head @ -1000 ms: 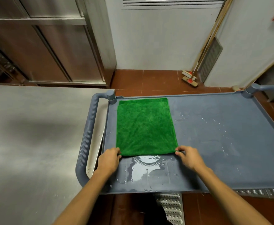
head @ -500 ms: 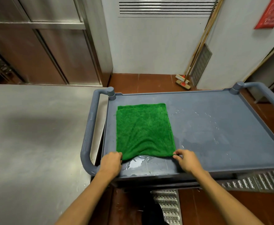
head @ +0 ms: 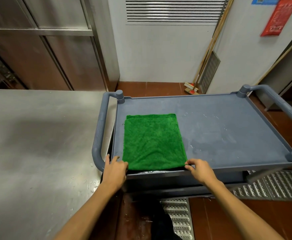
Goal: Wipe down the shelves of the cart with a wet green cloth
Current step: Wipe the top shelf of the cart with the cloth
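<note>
A folded green cloth (head: 153,142) lies flat on the left half of the grey cart's top shelf (head: 228,122), its near edge at the shelf's front rim. My left hand (head: 115,168) pinches the cloth's near left corner. My right hand (head: 199,169) pinches the near right corner. Wet streaks and droplets show on the shelf to the right of the cloth. The lower shelves are hidden under the top one.
A steel counter (head: 38,153) runs along the cart's left handle (head: 99,132). The right handle (head: 280,103) sticks out at the right. Broom handles (head: 209,49) lean in the far wall corner. Perforated metal grating (head: 280,184) and red tile lie below the cart.
Both hands have dragged the cloth toward me across the shelf, from the far left corner to the front rim. The puddle near the front edge is now under the cloth.
</note>
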A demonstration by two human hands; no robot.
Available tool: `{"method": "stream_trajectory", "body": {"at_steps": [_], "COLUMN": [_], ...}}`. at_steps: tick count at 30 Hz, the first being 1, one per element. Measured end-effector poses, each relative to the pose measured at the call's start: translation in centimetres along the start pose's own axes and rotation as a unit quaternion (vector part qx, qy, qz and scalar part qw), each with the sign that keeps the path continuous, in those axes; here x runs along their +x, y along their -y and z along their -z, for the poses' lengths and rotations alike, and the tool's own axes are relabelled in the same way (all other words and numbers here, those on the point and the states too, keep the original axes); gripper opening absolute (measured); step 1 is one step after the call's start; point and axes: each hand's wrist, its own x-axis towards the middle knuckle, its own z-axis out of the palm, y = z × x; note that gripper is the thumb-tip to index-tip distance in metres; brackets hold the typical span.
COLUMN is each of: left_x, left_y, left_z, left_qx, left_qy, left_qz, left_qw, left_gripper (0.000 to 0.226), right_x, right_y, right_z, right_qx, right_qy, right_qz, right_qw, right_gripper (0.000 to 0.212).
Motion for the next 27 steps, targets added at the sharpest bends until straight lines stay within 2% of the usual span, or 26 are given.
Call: {"method": "stream_trajectory", "body": {"at_steps": [9, 15, 20, 24, 27], "left_x": [-3.3, -5.2, -6.9, -8.2, -9.0], "left_y": [0.2, 0.6, 0.7, 0.7, 0.7], "left_z": [0.3, 1.0, 1.6, 1.9, 2.1], "left_qx": [-0.015, -0.025, -0.094, -0.129, -0.157], "left_qy": [-0.020, -0.077, -0.108, -0.102, -0.076], "left_qz": [-0.027, -0.055, -0.039, -0.022, -0.013], "left_qw": [0.999, 0.995, 0.989, 0.986, 0.985], "left_gripper": [0.021, 0.028, 0.021, 0.020, 0.031], "right_x": [-3.6, -5.5, -7.4, -8.7, -9.4], "right_y": [0.0, -0.2, -0.5, -0.5, -0.6], "right_z": [0.1, 0.4, 0.6, 1.0, 1.0], "right_qx": [0.020, 0.042, 0.058, 0.065, 0.071], "right_qy": [-0.010, -0.027, -0.045, -0.041, -0.041], "right_qz": [0.017, 0.018, 0.014, 0.010, 0.006], "right_qw": [1.000, 0.999, 0.997, 0.997, 0.997], "right_gripper": [0.015, 0.012, 0.009, 0.010, 0.009]}}
